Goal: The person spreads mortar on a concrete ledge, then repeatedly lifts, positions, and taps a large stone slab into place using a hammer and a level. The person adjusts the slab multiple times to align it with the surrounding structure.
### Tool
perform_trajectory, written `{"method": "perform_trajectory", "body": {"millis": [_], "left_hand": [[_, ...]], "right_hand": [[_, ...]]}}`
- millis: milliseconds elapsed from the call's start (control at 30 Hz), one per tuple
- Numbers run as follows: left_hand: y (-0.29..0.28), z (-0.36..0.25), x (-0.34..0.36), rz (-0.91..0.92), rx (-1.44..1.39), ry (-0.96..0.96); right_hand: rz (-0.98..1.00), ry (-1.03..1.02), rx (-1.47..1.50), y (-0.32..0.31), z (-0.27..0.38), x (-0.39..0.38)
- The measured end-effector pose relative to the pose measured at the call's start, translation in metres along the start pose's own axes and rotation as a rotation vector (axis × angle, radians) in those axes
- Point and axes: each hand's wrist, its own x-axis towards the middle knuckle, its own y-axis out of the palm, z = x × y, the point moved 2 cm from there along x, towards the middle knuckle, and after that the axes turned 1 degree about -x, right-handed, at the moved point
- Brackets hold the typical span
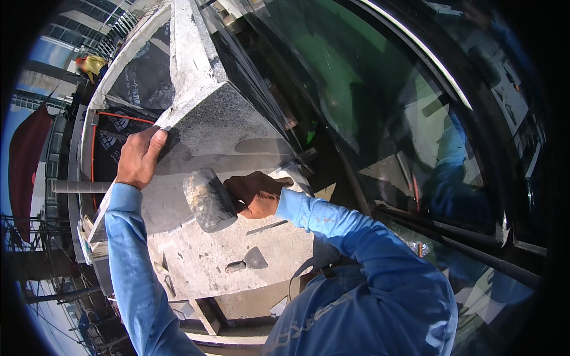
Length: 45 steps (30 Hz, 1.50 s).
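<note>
My right hand (256, 194) is closed around the handle of a rubber mallet; most of the handle is hidden. Its worn, dark grey head (209, 202), with pale smears, hangs just left of my fist over a grey stone slab (228, 121). At the slab's left edge, my left hand (140, 159) grips with the thumb on top and its fingers partly hidden. Below the mallet, a putty knife (249, 260) with a triangular blade lies on a dusty, pale board (196, 261).
A large, dark glass pane (380, 107) with reflections rises along my right. Black printed sheeting (142, 77) and an orange strip (93, 148) lie on the left. A whitish ledge (193, 47) runs away ahead. At far left is a person in yellow (92, 65).
</note>
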Motion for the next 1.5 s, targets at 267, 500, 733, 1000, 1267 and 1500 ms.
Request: {"method": "perform_trajectory", "body": {"millis": [267,500,733,1000,1267,1500], "left_hand": [[0.000,-0.004,-0.003,-0.022,0.048,-0.065],[0.000,-0.002,-0.004,-0.030,0.068,-0.034],[0.001,-0.002,-0.004,-0.027,0.062,-0.050],[0.000,-0.005,-0.003,-0.007,0.060,-0.068],[0.020,0.012,0.000,-0.043,0.120,-0.071],[0.021,0.023,-0.046,-0.721,-0.087,0.320]], "right_hand": [[0.043,0.328,-0.041,0.004,-0.010,0.019],[0.028,0.338,-0.088,0.021,-0.033,0.016],[-0.203,0.218,0.070,0.021,-0.012,0.025],[-0.096,0.169,-0.139,0.034,-0.029,0.016],[-0.102,0.361,0.073,0.073,-0.013,-0.018],[0.599,0.635,-0.193,0.172,-0.008,-0.124]]}}
